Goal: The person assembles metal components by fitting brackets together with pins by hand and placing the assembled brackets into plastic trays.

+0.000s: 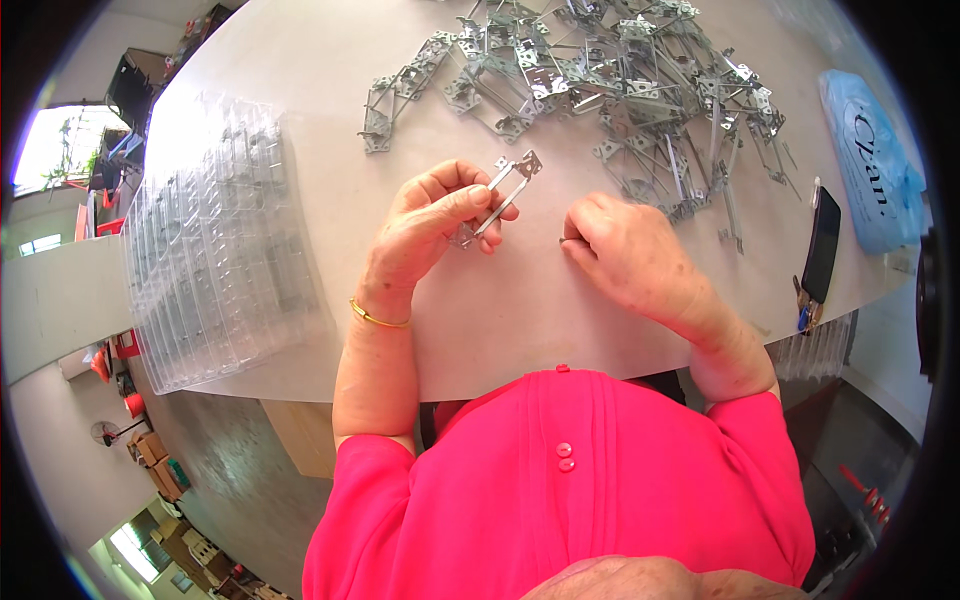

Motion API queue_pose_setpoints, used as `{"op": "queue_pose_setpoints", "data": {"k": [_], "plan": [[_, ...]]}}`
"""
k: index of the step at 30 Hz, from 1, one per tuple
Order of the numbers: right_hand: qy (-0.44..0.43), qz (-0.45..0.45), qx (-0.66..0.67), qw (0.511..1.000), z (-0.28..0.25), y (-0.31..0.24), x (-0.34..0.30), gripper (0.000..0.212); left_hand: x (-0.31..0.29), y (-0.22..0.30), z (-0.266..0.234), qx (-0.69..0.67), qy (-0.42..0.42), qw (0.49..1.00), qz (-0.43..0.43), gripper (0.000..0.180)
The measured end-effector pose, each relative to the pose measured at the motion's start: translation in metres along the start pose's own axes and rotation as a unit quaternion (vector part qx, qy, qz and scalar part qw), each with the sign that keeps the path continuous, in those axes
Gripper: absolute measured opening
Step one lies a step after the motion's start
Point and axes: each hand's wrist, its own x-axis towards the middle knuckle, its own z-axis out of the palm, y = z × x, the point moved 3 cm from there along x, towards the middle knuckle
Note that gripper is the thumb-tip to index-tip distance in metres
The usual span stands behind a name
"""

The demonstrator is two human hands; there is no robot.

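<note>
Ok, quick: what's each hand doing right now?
Left hand: closed on a metal bracket, pinched between thumb and fingers.
Right hand: fingers curled, resting on the table; whether it holds anything cannot be told.

— Worn on the head, looking steeply down at a pale table (pixel 300 150), close over the hands.
— Wide fisheye, edges bent, dark rim around; own pink-clad chest at the bottom. Single view, nothing shared.
</note>
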Motion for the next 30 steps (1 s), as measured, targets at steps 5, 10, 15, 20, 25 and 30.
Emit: {"op": "queue_pose_setpoints", "data": {"k": [5, 10, 15, 20, 25, 30], "plan": [[-0.017, -0.036, -0.015, 0.999, -0.001, -0.002, 0.001, 0.008, 0.000, -0.001, 0.002, 0.007, -0.008, 1.000, 0.003, 0.017], [-0.011, -0.036, -0.028, 0.999, 0.005, 0.002, 0.004, 0.009, 0.001, 0.001, 0.003, 0.024, 0.002, 1.000, 0.007, 0.017], [0.019, -0.012, 0.044, 0.999, 0.004, 0.009, 0.007, 0.009, 0.001, 0.002, 0.000, 0.021, 0.011, 1.000, 0.011, 0.017], [0.002, 0.002, 0.118, 0.993, -0.004, 0.002, 0.008, 0.017, -0.001, 0.004, 0.000, 0.021, 0.020, 0.999, 0.019, 0.017], [-0.043, 0.010, 0.116, 0.992, -0.003, 0.005, 0.008, 0.019, -0.002, 0.007, 0.002, 0.019, 0.023, 0.999, 0.013, 0.021], [-0.044, 0.010, 0.143, 0.989, -0.003, 0.007, 0.010, 0.012, -0.002, 0.008, 0.003, 0.020, 0.021, 0.999, 0.016, 0.021]]}}
